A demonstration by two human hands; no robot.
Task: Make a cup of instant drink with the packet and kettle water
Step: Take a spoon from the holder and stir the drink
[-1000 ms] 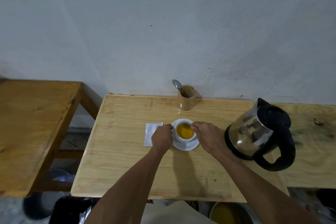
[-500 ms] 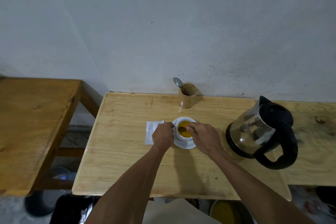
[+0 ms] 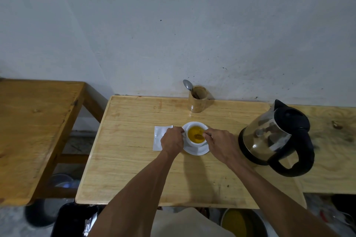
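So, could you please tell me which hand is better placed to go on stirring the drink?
The right hand: its grip already holds the spoon, whose bowl sits in the yellow drink. The left hand is against the cup on its left side.

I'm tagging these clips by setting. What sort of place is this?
Probably a plain home kitchen or utility corner, hedged: bare wooden tables against a scuffed wall, an electric kettle, a wooden holder with a spoon, and pots stored underneath.

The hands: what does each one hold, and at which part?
The right hand pinches a spoon by its handle, bowl in the drink. The left hand grips the cup at its side.
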